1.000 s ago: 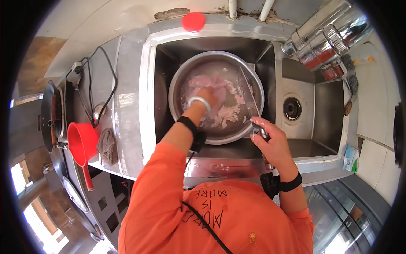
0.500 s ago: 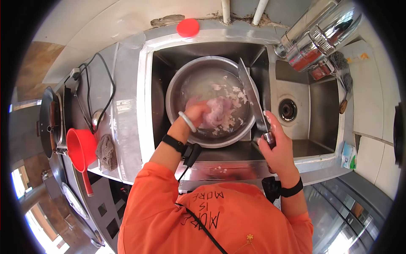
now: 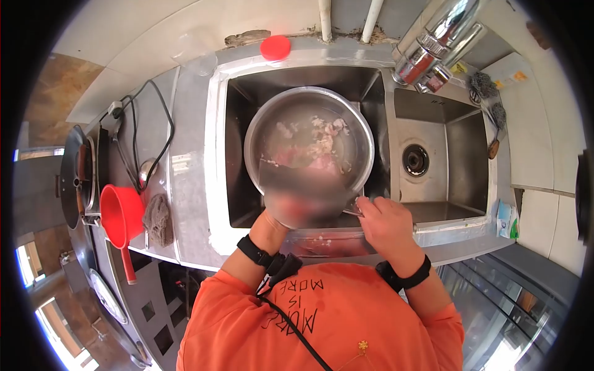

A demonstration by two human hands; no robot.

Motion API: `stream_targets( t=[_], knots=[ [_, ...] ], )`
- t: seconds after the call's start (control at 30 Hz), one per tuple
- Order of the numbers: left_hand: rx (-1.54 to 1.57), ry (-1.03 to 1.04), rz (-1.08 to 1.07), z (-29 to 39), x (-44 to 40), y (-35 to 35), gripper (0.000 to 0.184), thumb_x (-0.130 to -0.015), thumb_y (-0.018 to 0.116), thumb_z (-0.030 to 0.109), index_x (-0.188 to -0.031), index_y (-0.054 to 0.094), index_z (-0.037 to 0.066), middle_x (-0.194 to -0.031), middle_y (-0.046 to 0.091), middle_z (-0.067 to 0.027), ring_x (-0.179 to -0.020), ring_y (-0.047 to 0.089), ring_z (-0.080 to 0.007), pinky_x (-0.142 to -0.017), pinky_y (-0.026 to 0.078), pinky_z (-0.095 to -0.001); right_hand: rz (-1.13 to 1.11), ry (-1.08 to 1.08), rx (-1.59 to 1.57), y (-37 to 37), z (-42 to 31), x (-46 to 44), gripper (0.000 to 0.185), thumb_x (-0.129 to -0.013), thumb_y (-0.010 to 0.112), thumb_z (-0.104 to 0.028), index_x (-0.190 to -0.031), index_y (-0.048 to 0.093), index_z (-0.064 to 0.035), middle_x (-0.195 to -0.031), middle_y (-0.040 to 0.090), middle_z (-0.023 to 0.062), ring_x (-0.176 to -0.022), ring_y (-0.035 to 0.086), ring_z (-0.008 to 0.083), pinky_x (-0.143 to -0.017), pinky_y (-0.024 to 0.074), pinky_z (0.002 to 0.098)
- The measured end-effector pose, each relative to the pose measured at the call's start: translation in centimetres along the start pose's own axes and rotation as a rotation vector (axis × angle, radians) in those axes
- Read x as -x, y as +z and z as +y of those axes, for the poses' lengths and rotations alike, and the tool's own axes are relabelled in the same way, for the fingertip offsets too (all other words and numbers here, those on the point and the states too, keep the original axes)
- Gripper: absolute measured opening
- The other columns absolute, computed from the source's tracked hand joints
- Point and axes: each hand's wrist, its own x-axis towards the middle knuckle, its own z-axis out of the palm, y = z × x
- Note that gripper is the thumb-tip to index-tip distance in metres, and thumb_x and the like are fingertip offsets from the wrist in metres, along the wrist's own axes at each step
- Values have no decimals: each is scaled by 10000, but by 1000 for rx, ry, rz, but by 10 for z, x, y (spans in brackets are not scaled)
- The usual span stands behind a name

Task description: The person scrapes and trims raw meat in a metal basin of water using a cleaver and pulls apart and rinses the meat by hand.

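A round metal basin (image 3: 255,133) stands in the left sink bowl, holding cloudy water and pale scraps (image 3: 326,137). Pink meat (image 3: 312,162) lies low in it, partly covered by the blade. My right hand (image 3: 385,224) is wrapped round the handle of a broad knife (image 3: 309,188), whose blade points left over the basin's near side and is smeared by motion. My left hand (image 3: 288,213) is at the basin's near rim, behind the blurred blade; its fingers and anything in them cannot be made out.
The second sink bowl with its drain (image 3: 416,160) is at the right. A red dipper (image 3: 122,213), a grey cloth (image 3: 158,221) and a black cable (image 3: 170,117) are at the left. A red lid (image 3: 275,47) and a metal cylinder (image 3: 427,52) stand behind.
The knife has swung from upright along the basin's right side to lying across its near side. My left hand has come back toward the near rim, and my right hand has shifted slightly left.
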Motion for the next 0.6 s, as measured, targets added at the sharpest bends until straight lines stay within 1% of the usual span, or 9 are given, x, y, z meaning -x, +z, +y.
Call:
stream_targets(
  t=[0.1,0.17,0.27,0.33,0.4,0.43,0.5,0.53,0.6],
  knots=[
    [-7,-14,-30,14,15,38,594,-656,429,27,-1245,404,-41,-1134,544,-180,-1031,555,-268,-851,474,-353,-12,-14,66,12,19,1,107,-686,620,-125,-768,553,-111,-647,504,49,-598,560,218,-498,439,346],
    [-209,-28,154,23,23,70,617,-614,424,-2,-1231,415,-41,-1096,557,-177,-985,573,-268,-797,493,-356,2,12,71,11,30,4,94,-695,610,-133,-729,524,-116,-650,510,51,-600,563,225,-500,441,350],
    [-305,-6,227,25,28,69,648,-584,422,-24,-1232,410,-36,-1068,562,-172,-945,585,-279,-761,503,-369,6,135,147,6,42,3,94,-683,609,-140,-748,544,-121,-636,505,51,-597,565,233,-495,437,352],
    [-296,-7,288,30,29,75,692,-544,409,-37,-1237,407,-29,-1051,559,-164,-910,590,-285,-757,504,-380,52,116,110,-6,36,0,97,-679,606,-140,-758,553,-123,-634,506,51,-591,561,233,-495,435,353],
    [-322,3,168,35,31,77,583,-654,479,8,-1233,418,-16,-1066,555,-146,-933,578,-260,-781,498,-355,84,107,71,-18,21,-1,103,-675,603,-140,-767,562,-126,-631,508,50,-584,557,233,-495,432,353],
    [-322,-2,164,30,31,77,583,-654,479,8,-1233,418,-16,-1066,555,-146,-933,578,-260,-781,498,-355,89,35,15,-21,10,-3,107,-675,600,-136,-776,568,-124,-629,507,51,-577,553,232,-496,431,353],
    [-242,120,296,22,30,78,460,-779,552,142,-1205,444,5,-1022,568,-130,-892,586,-231,-749,505,-339,52,-61,-2,-20,-9,-8,188,-658,616,-107,-843,592,-89,-646,522,62,-583,555,235,-521,440,348],
    [-245,119,293,24,29,78,460,-779,552,142,-1205,444,5,-1022,568,-130,-892,586,-231,-749,505,-339,56,-61,0,-16,-9,-10,188,-658,616,-107,-843,592,-89,-646,522,62,-583,555,235,-521,440,348],
    [-420,111,-40,29,32,82,466,-845,563,303,-1188,450,9,-1015,573,-114,-889,587,-201,-725,503,-312,117,-97,35,1,-4,-14,94,-683,585,-112,-774,562,-117,-628,512,45,-566,545,230,-494,432,348]
  ],
)
